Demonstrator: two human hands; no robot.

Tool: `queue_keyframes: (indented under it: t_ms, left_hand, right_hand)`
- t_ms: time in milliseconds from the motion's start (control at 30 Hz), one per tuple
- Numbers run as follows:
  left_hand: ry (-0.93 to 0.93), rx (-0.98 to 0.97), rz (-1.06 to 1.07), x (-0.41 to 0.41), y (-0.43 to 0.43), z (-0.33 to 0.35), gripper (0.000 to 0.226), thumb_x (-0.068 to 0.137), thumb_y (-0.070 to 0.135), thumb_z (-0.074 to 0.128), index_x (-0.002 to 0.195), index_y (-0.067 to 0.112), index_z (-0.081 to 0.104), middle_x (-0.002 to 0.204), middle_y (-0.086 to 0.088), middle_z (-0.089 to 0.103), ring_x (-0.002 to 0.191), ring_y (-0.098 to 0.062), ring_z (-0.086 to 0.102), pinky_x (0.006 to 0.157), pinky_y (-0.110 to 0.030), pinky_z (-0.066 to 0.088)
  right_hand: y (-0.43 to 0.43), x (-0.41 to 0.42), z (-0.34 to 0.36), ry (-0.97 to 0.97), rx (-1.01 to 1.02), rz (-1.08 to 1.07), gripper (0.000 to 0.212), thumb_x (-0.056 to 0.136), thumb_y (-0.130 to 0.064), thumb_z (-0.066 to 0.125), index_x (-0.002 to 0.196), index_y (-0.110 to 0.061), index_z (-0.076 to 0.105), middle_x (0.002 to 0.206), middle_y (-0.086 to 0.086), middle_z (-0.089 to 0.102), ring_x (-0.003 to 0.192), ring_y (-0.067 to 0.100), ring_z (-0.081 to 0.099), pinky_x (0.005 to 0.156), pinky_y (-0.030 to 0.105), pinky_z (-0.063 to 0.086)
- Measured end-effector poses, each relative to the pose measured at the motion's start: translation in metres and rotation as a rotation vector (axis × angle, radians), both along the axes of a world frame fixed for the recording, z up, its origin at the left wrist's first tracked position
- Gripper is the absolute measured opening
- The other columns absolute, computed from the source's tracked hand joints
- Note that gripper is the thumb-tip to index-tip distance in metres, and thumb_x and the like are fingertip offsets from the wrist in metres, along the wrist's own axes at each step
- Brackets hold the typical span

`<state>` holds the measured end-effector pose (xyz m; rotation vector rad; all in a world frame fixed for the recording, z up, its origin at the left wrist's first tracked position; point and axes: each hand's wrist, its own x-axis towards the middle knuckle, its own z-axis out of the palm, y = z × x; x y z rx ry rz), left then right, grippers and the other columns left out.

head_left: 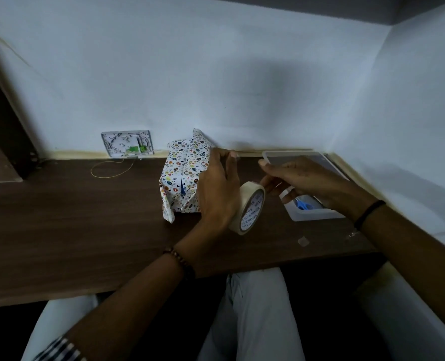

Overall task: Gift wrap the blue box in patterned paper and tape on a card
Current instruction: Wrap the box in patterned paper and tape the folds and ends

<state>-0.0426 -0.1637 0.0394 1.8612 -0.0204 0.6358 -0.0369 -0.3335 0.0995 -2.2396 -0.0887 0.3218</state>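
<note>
You're fetching tape: your left hand [216, 190] is gripping the masking tape roll [250, 212], your right hand [303, 178] pinching its rim. Next, you're probably needing a strip for the wrapped box's [183, 175] loose flap.

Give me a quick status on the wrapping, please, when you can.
Left hand holding tape roll, right hand picking at its rim. Paper on box, blue sliver showing, no card on it. Nothing in the way.

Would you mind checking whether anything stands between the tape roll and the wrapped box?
Only the left hand, which holds the tape roll. It is right beside the wrapped box, and no other object is visible between them.
</note>
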Motion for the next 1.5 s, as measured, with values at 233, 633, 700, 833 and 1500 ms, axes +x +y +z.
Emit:
queue_keyframes:
  t_ms: [233,633,700,833,1500]
  left_hand:
    - [0.014,0.078,0.057,-0.002,0.002,0.000,0.030,0.105,0.042,0.038,0.113,0.017,0.053,0.061,0.008,0.051,0.052,-0.005,0.049,0.050,-0.028,0.029]
    - [0.076,0.185,0.021,0.010,0.002,-0.004,0.028,0.108,0.027,0.033,0.124,0.007,0.046,0.074,-0.002,0.057,0.058,-0.018,0.053,0.047,-0.028,0.027]
    - [0.072,0.229,0.013,0.010,0.005,-0.005,0.028,0.108,0.023,0.034,0.125,0.004,0.045,0.070,-0.001,0.054,0.055,-0.016,0.047,0.046,-0.027,0.023]
    - [0.069,0.236,-0.002,0.007,0.006,-0.007,0.025,0.107,0.020,0.035,0.124,0.003,0.044,0.064,0.005,0.047,0.049,-0.010,0.042,0.045,-0.026,0.023]
    - [0.044,0.271,-0.148,0.013,0.014,0.023,0.019,0.107,0.021,0.039,0.114,0.007,0.049,0.079,-0.003,0.060,0.066,-0.017,0.058,0.054,-0.028,0.042]
  right_hand:
    - [0.015,-0.006,0.004,-0.119,0.024,0.017,0.022,0.081,-0.033,0.078,0.090,-0.013,0.079,0.084,-0.002,0.076,0.075,0.004,0.069,0.059,0.020,0.055]
    - [0.041,-0.018,-0.013,-0.540,-0.552,0.104,0.026,0.099,-0.027,0.056,0.086,-0.011,0.072,0.074,0.002,0.068,0.063,0.012,0.062,0.049,0.015,0.033]
    - [0.041,-0.020,-0.007,-0.513,-0.495,0.093,0.031,0.100,-0.027,0.055,0.082,-0.008,0.071,0.075,0.008,0.070,0.066,0.018,0.065,0.050,0.016,0.038]
    - [0.038,-0.023,0.001,-0.413,-0.323,0.086,0.029,0.100,-0.031,0.056,0.087,-0.009,0.071,0.082,0.003,0.075,0.072,0.014,0.072,0.078,0.040,0.058]
    - [-0.019,-0.002,0.025,-0.264,-0.133,-0.032,0.016,0.095,-0.035,0.062,0.107,-0.025,0.066,0.102,-0.004,0.071,0.083,0.011,0.073,0.072,0.033,0.062]
